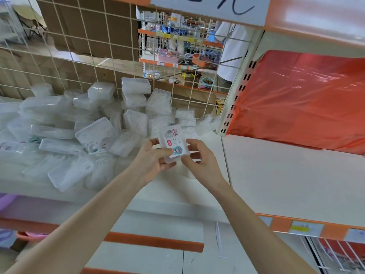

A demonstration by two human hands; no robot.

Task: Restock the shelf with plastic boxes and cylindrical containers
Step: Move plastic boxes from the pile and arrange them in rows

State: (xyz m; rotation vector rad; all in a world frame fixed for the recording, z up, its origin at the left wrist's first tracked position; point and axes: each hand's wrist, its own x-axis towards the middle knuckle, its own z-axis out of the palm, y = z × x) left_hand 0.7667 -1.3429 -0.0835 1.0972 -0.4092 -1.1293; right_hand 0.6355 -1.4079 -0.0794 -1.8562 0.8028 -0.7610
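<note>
Both my hands hold one small clear plastic box (pixel 173 142) with a printed label, just above the white shelf (pixel 276 175). My left hand (pixel 152 159) grips its left side and my right hand (pixel 199 157) pinches its right lower edge. A loose pile of several similar clear plastic boxes (pixel 94 123) lies on the shelf to the left and behind, some stacked against the wire grid. No cylindrical container can be made out.
A white wire grid (pixel 88 46) backs the shelf, with cardboard behind it. A red plastic bag (pixel 300 99) fills the right bay past a perforated upright (pixel 237 99). A person in white stands in the far aisle (pixel 231 50). Orange-edged shelves lie below.
</note>
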